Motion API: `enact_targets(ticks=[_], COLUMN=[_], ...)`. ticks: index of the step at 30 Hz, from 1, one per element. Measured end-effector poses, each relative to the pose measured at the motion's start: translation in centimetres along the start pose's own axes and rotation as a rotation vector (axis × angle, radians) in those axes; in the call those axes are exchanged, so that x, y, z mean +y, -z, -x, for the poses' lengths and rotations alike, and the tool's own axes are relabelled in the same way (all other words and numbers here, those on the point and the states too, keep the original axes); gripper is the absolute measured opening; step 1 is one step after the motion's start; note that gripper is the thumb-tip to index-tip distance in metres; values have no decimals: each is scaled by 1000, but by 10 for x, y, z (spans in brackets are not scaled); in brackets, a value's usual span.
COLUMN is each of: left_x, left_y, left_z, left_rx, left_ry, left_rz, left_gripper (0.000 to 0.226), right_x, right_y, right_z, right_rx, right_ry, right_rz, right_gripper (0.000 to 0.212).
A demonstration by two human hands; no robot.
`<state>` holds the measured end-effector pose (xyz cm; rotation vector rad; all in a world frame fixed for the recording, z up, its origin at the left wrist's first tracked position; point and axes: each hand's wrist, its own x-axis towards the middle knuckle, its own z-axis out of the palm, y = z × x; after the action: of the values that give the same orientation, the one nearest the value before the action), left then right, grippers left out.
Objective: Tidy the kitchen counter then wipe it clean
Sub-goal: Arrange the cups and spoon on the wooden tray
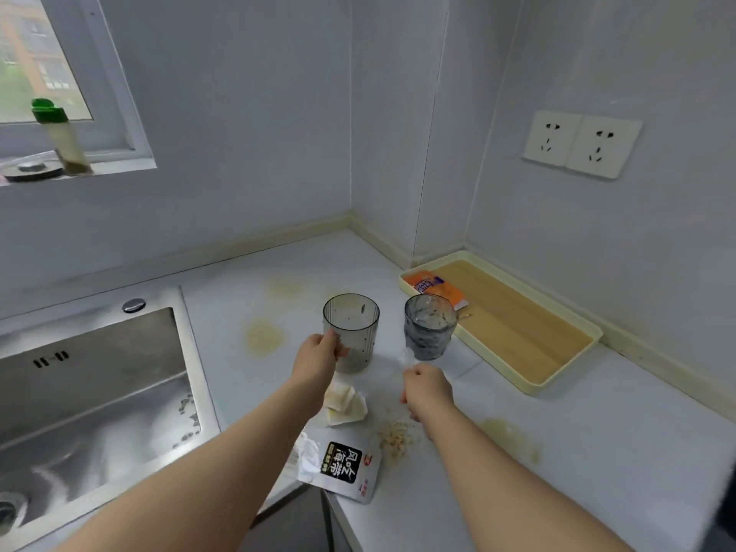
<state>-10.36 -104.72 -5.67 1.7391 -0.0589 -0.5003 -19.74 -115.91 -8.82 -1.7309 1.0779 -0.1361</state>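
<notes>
Two dark see-through cups stand on the white counter. My left hand grips the ribbed left cup at its near side. My right hand is curled, pinching a small clear scrap of wrapper just in front of the right cup, apart from it. Under my arms lie a crumpled tissue, a white snack packet with a black label and scattered crumbs. Yellowish stains mark the counter.
A cream tray with a wooden floor sits in the right corner and holds an orange packet. A steel sink fills the left. A green-capped bottle stands on the window sill. Wall sockets are at the right.
</notes>
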Motion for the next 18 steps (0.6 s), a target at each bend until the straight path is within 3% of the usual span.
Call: enact_targets(ticks=[8,18], left_x=[-2,-4], left_y=[8,11], left_z=[-70,-86], left_rx=[-179,-273], left_ry=[-8,-38], left_rz=[-43,-95], left_gripper=[28,26], right_x=[-24,-39], right_y=[-43,-52], right_z=[-41,-46], right_rx=[80,223], right_ry=[-129,-162], right_rz=[-31,70], right_gripper=[39,41])
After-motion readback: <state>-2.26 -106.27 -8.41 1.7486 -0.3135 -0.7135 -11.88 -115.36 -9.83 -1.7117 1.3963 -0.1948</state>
